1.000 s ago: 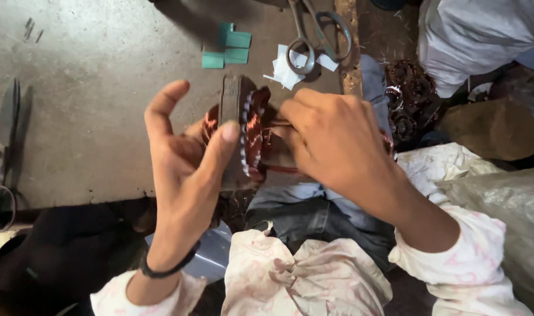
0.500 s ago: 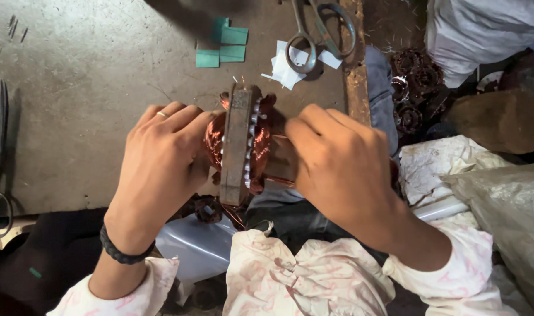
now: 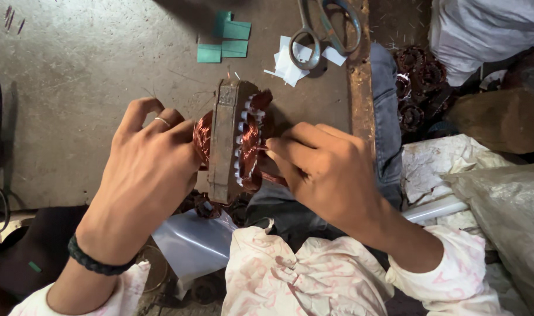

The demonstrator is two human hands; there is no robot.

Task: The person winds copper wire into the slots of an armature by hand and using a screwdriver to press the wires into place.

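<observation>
**Over the lap: a wound stator held on edge between two hands**

Nearest the camera, pale patterned sleeves and a denim-clad knee frame the work. Just above them the left hand, ring on one finger and a dark braided band at the wrist, closes its fingers on the left face of the motor stator. The right hand pinches with its fingertips at the copper windings and white slot papers on the right face. The stator stands on edge between them, at the near border of the table.

By its look, the steel core is heavy and stiff, safe to grip by its flat outer rim. The thin enamelled wire seems easily nicked or bent, so it wants only light touches.

Farther off lie green paper pieces, white paper scraps and scissors. More wound coils sit far right.
</observation>
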